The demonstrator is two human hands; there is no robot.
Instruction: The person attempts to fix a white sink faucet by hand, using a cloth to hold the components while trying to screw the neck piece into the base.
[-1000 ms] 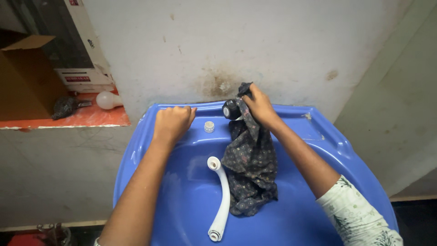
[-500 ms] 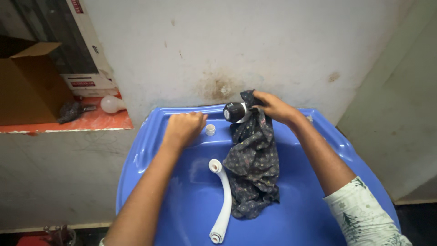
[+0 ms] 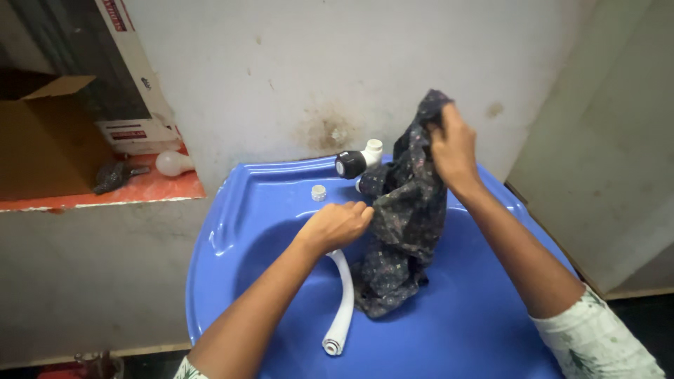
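Head view, looking down into a blue plastic washbasin (image 3: 232, 210) fixed against a stained grey-white wall (image 3: 365, 70). Right hand (image 3: 453, 144) closed tight around the top edge of a dark patterned cloth (image 3: 404, 231), lifting it above the back rim of the basin, beside a white tap with a black knob (image 3: 354, 163). Cloth hanging down from that grip in a long fold, lower end trailing onto the basin floor. Left hand (image 3: 337, 224) curled, fingers pinching the cloth's left edge about midway down, just in front of a small white cap (image 3: 319, 193) sitting on the basin's back ledge. Lying loose in the bowl beneath the left forearm, a curved white corrugated pipe (image 3: 342, 302), ribbed end pointing toward the near rim, touching or nearly touching the cloth's lower end. Showing at the bottom right, a pale patterned sleeve (image 3: 604, 337) on the right arm. Off to the left, resting on an orange-red ledge (image 3: 140, 189): a white light bulb (image 3: 173, 163), a crumpled dark object (image 3: 112, 175) too unclear to identify, an open brown cardboard box (image 3: 42, 133), and a white carton (image 3: 130, 84) leaning against the wall opening behind.
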